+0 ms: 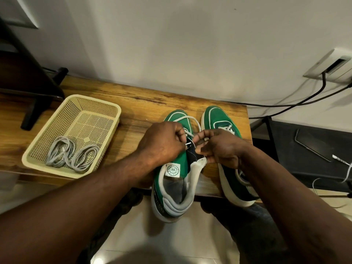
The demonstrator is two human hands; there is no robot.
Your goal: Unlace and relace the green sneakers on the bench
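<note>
Nearest the camera, the heel of the green sneaker (177, 203) hangs off the front edge of the wooden bench (133, 103), its padded grey collar open toward the person and its toe pointing at the wall. It looks light and soft-sided: canvas that folds under the fingers, so it is best steadied by the eyelet flap or the tongue rather than by the squashy heel. Just beyond the tongue label the two hands meet over the throat of the shoe. The left hand (163, 141) has its fingers curled in, pinching the white lace (190, 118) close to its end, with the stiff tip poking out past the knuckles. That tip is the place to grip, since the rest of the lace is limp and flat, likely to twist and slip, and loops loosely over the toe. The right hand (219, 147) is also curled, with thumb and fingertips nipping the eyelet edge of the shoe's upper. Whether it also traps a strand of lace I cannot tell. Its forearm crosses the second sneaker (221, 119), which stands just beside the first, toe to the wall, with lace at its lower eyelets. Off to the left on the bench sits a cream mesh basket (76, 98) holding coiled grey laces (72, 155), well apart from the shoes. Farthest off, a wall socket (331, 65) trails dark cables (285, 105).
</note>
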